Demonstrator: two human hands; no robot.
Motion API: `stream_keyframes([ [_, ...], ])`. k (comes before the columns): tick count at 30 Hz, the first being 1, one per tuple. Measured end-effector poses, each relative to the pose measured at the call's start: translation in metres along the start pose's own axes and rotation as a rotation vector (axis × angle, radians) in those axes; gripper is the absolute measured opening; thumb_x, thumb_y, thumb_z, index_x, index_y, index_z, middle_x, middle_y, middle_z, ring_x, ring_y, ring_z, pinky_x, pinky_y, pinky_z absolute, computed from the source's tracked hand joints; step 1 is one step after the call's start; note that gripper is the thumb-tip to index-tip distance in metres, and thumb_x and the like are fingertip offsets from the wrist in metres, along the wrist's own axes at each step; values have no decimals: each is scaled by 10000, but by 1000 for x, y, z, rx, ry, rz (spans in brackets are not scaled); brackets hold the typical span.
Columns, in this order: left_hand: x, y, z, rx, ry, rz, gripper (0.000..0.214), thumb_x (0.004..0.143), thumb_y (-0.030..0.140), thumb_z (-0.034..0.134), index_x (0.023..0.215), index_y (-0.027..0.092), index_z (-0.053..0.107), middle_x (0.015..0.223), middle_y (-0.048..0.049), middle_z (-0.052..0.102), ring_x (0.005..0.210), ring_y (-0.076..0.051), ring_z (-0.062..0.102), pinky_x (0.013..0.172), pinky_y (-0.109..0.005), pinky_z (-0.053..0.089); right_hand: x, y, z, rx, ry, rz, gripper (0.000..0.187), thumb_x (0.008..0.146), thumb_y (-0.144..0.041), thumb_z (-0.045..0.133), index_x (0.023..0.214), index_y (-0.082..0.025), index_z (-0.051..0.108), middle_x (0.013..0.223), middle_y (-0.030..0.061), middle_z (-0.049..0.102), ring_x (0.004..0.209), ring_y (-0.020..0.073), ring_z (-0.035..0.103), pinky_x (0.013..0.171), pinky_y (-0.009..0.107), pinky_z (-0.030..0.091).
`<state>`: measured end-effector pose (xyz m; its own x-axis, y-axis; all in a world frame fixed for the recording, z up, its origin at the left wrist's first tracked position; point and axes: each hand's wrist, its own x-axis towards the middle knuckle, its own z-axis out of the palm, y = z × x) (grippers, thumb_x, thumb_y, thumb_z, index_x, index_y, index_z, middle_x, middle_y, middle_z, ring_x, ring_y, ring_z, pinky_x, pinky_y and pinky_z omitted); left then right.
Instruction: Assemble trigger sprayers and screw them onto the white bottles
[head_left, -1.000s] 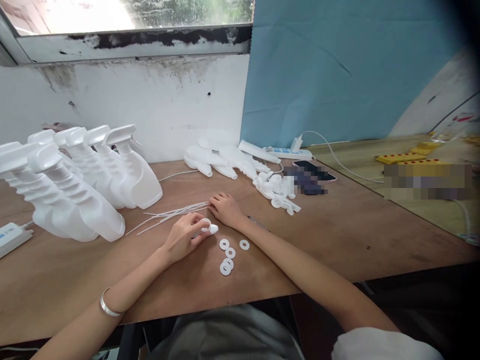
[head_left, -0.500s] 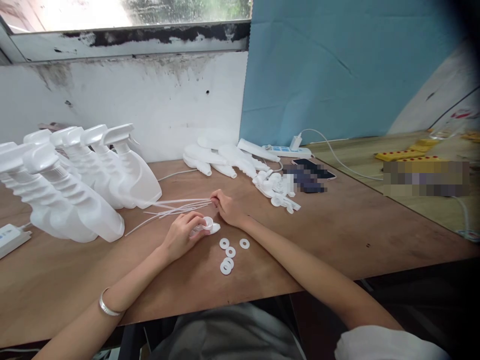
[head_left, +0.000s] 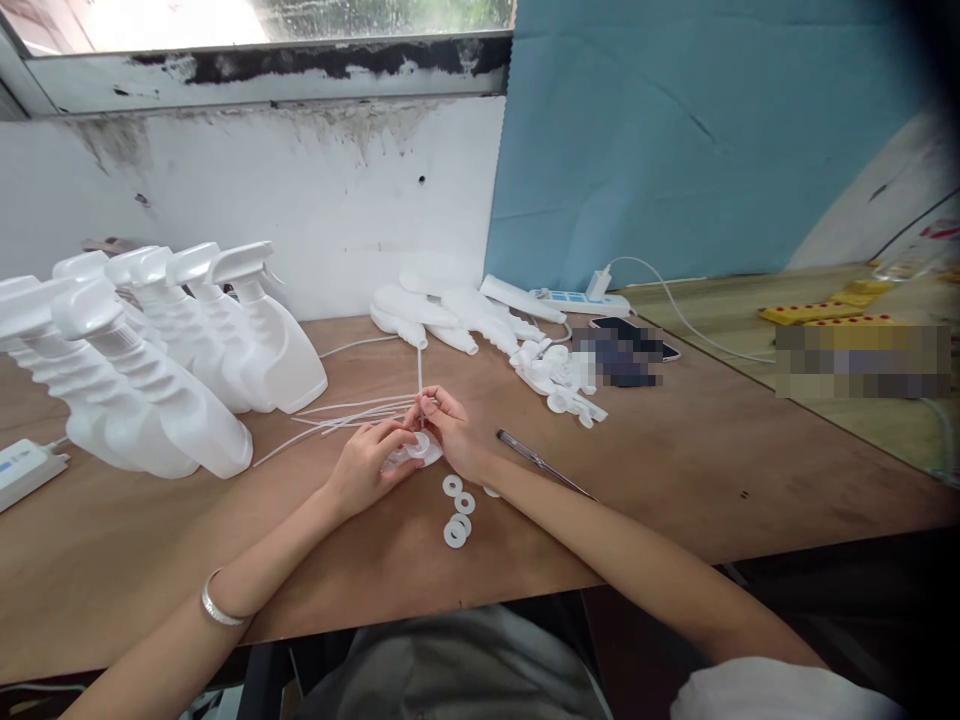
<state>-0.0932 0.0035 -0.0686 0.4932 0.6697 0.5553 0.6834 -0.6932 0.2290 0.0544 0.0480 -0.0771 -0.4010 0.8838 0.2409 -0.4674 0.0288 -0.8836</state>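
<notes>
In the middle of the frame, we see the left hand (head_left: 364, 465) with its fingers wrapped around a small white plastic part with a round collar (head_left: 421, 446), low over the brown wooden counter (head_left: 660, 470). The right hand (head_left: 456, 432) is just beside it, and its fingers pinch a thin, straight white tube (head_left: 420, 368) that points up. We cannot tell if the tube's low end is inside the collar, because the fingers hide it. More thin white tubes (head_left: 375, 412) lie to the left of the right hand. Below the hands, we see flat white rings with holes (head_left: 459, 504). A thin metal tool (head_left: 536, 458) lies right of the middle. White spray bottles (head_left: 277, 345) stand at the left of the frame.
</notes>
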Motion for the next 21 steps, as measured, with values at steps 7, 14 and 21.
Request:
stream_keyframes([
  [7, -1, 0, 0, -6, 29, -27, 157, 779, 317, 556, 822, 189, 478, 794, -12, 608, 688, -137, 580, 681, -285, 415, -1, -4, -1, 11, -14, 51, 254, 736, -403, 587, 837, -211, 454, 663, -26, 627, 641, 120, 575, 618, 250, 436],
  [14, -3, -3, 2, -8, 23, -55, 157, 773, 292, 562, 847, 192, 466, 842, -21, 612, 723, -150, 595, 683, -293, 413, -5, -4, 1, -62, 59, 65, 265, 690, -368, 633, 857, -182, 546, 660, -10, 645, 627, 114, 582, 586, 230, 441],
  [21, -2, -1, 0, -14, 29, -51, 154, 776, 291, 556, 853, 191, 468, 814, -19, 605, 734, -152, 598, 690, -292, 415, -4, -3, 1, -74, 108, 24, 251, 661, -346, 661, 778, -181, 512, 641, -16, 643, 609, 107, 582, 595, 229, 437],
])
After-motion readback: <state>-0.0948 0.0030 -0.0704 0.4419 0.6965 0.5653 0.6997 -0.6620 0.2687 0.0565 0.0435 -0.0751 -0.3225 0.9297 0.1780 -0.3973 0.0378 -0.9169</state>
